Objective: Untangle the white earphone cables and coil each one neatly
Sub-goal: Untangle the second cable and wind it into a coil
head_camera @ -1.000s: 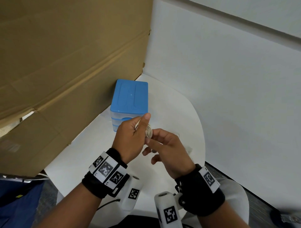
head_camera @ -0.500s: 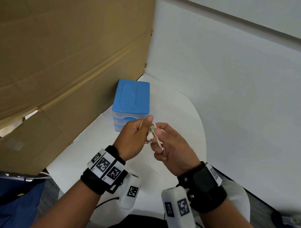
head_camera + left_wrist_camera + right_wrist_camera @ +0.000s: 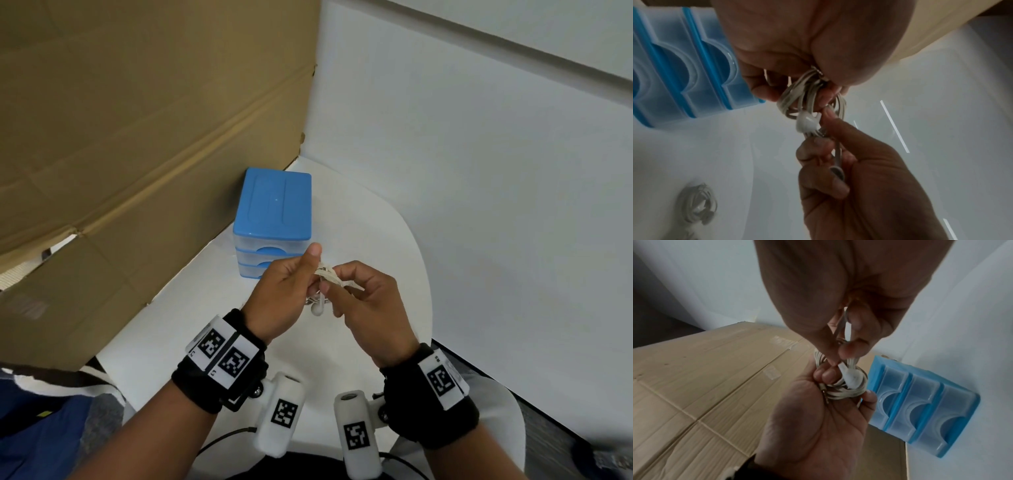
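The left hand (image 3: 286,296) has its fingers and thumb curled round the coiled earphone cable (image 3: 807,92), held in the air over the white table (image 3: 376,240) just in front of the blue drawer box (image 3: 274,219); the right hand (image 3: 371,305) pinches the loose tail with its earbud (image 3: 807,122) right beside the coil. To finish well, I judge the left should keep the loops pinched flat so none slips; the right should draw the tail snugly round the bundle and tuck it, not yank. A second coil (image 3: 697,206) lies on the table, well apart.
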`<state>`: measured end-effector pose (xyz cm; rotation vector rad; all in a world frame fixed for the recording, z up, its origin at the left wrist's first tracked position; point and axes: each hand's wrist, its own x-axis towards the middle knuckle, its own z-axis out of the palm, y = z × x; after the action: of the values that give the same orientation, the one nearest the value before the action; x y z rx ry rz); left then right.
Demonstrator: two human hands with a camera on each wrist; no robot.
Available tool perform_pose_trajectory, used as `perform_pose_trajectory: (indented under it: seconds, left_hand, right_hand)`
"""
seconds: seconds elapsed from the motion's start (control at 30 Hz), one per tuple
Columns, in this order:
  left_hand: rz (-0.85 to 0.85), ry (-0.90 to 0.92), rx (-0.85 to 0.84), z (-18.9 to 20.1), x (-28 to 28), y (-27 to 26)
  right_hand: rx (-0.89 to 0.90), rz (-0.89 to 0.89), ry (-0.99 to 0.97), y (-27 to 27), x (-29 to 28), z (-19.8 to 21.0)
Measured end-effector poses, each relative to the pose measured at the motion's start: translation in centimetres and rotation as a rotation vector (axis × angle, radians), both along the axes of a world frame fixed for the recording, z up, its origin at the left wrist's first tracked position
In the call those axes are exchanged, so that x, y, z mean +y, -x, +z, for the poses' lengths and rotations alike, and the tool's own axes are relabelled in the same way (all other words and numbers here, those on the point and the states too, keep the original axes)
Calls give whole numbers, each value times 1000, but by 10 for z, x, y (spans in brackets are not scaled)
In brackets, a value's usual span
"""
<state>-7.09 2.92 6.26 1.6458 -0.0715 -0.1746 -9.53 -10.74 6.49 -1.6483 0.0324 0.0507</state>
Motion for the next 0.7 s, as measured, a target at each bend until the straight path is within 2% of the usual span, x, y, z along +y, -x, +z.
perform_pose_trajectory:
  seconds: [0.17, 0.33, 0.47, 0.7]
  left_hand:
    - [39, 7, 15, -2, -1, -1]
    - [107, 7, 30, -5, 1, -5]
    - [163, 30, 48, -6, 4, -7]
    - [189, 76, 132, -9, 10, -12]
  right_hand:
    - [151, 105, -199, -1, -3, -2]
    - [69, -5, -82, -2, -3, -2]
    - [60, -83, -85, -2, 0, -3]
    - [96, -43, -140, -2, -2, 4]
